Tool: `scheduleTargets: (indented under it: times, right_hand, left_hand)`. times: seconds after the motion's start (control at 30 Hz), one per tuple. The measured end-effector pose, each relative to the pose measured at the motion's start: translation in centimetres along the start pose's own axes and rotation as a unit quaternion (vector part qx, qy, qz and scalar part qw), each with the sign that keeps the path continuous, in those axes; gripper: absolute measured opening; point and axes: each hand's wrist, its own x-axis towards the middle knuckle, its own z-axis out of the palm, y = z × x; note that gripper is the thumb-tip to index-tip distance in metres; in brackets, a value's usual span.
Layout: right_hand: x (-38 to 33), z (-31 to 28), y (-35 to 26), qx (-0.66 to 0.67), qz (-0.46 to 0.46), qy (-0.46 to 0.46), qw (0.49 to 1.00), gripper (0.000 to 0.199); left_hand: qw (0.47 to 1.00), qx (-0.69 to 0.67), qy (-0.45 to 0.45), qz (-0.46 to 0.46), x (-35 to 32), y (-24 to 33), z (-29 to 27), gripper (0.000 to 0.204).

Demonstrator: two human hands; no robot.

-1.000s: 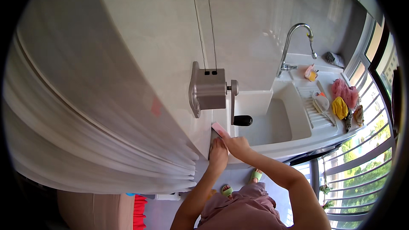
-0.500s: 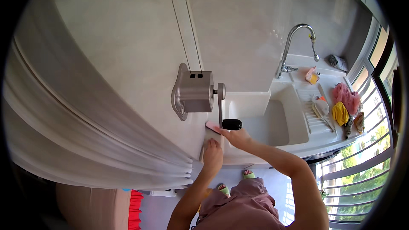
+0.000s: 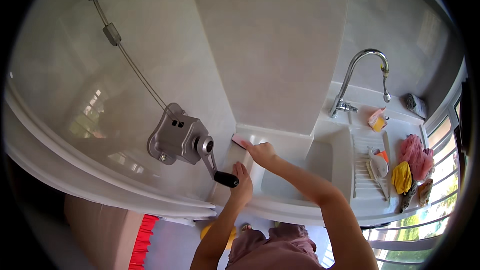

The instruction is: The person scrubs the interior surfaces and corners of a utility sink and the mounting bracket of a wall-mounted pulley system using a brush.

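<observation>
My right hand (image 3: 261, 153) presses a pink sponge (image 3: 241, 141) against the white ledge at the back left corner of the sink (image 3: 300, 172), close to the wall. My left hand (image 3: 243, 181) rests flat on the sink's left rim, just right of the black knob (image 3: 226, 179) of a crank handle. The crank belongs to a grey metal winch (image 3: 178, 141) fixed on the wall, with a thin cable running up from it.
A chrome tap (image 3: 356, 77) stands behind the basin. On the draining board (image 3: 367, 150) at the right lie a brush, an orange-and-yellow sponge (image 3: 375, 120), and pink and yellow cloths (image 3: 411, 162). A window with railings is at the far right.
Both hands moved from the sink's front left edge up toward the back corner. My right hand now holds the pink sponge at the wall, and my view shifted toward the sink.
</observation>
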Motion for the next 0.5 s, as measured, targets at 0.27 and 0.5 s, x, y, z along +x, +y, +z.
scheduleTargets:
  times: [0.27, 0.5]
  right_hand:
    - [2.5, 0.0, 1.7, 0.007, -0.098, -0.055, 0.994, 0.058]
    - [3.3, 1.4, 4.7, -0.143, -0.156, 0.100, 0.972, 0.072]
  left_hand:
    - [0.991, -0.066, 0.024, -0.115, 2.5, -0.2, 1.4, 0.050]
    - [0.977, -0.110, -0.024, -0.183, 3.3, 0.2, 1.3, 0.051]
